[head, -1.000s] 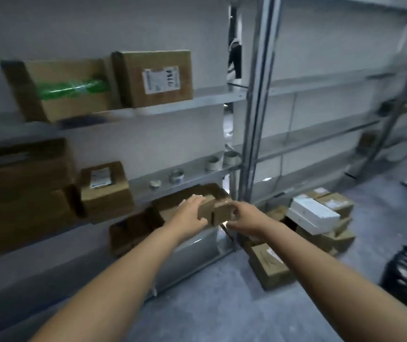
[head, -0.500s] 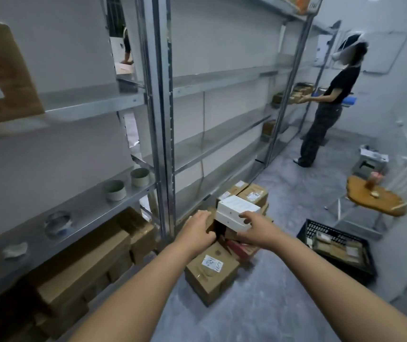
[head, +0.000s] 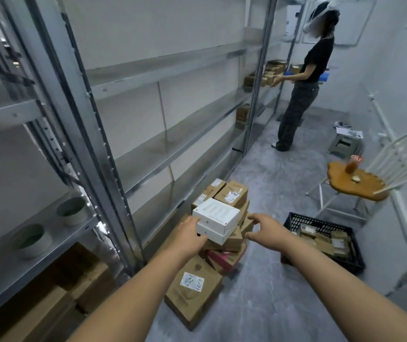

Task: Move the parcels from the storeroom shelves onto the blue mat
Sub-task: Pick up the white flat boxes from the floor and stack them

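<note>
Above the floor pile of brown cardboard parcels (head: 234, 194), your left hand (head: 189, 233) rested against the stacked white boxes (head: 216, 214), grip unclear; your right hand (head: 264, 230) hung loose-fingered beside them, empty.

Single head-worn view — looking forward and down along the shelving aisle (head: 148, 134), floor near.

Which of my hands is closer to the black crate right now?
Right. Your right hand hovers just left of the black crate; your left hand is farther left, on the far side of the white boxes.
</note>
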Available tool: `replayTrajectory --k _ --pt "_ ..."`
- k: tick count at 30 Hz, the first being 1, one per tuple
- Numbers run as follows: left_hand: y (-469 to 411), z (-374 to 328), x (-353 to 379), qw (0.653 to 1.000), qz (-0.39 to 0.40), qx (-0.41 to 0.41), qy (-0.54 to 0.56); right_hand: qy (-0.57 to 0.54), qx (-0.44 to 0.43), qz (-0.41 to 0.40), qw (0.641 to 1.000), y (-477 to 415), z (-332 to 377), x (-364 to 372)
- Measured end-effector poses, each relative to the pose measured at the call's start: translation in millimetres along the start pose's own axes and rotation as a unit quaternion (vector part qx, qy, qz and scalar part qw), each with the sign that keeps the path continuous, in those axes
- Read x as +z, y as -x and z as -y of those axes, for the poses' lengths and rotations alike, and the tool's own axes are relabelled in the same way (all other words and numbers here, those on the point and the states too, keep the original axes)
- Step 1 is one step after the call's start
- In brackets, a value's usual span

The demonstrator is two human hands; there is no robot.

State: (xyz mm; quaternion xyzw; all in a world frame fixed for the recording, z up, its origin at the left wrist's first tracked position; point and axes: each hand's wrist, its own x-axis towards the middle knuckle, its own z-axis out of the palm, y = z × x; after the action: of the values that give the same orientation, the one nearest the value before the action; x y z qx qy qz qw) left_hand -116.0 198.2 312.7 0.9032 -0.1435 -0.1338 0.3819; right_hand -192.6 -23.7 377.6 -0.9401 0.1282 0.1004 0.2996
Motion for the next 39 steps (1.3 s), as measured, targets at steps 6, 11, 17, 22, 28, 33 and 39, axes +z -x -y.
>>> replayTrajectory --k 6,11,17,22,28,33,39 --pt "-104.1 -39.5 41.3 0.999 -0.016 -0.047 -0.004 0.027 -0.009 0.019 0.999 -123.9 -54.9 -60.7" --pt "-175.6 -51.4 74.4 0.994 -0.041 -0.098 0.029 0.056 -0.028 0.066 0.996 -224.3 -83.0 -85.4" --pt "-237.1 -20.3 102.9 0.984 -0.054 -0.159 0.06 0.077 -0.059 0.126 0.987 -331.4 -80.8 -73.3" --pt "-305.6 15.6 115.5 0.965 -0.083 -0.22 0.114 0.082 -0.07 0.168 0.98 -421.8 -84.0 -56.8" --pt "-370.7 34.2 126.6 0.934 -0.082 -0.303 0.172 0.097 -0.028 0.209 0.973 -505.9 -104.2 -38.5" --pt "-407.8 68.3 167.9 0.907 -0.081 -0.367 0.188 0.096 -0.018 0.245 0.965 -579.9 -142.5 4.1" --pt "-424.3 138.3 233.1 0.876 -0.111 -0.426 0.198 0.132 -0.043 0.303 0.943 -663.8 -201.9 81.6"
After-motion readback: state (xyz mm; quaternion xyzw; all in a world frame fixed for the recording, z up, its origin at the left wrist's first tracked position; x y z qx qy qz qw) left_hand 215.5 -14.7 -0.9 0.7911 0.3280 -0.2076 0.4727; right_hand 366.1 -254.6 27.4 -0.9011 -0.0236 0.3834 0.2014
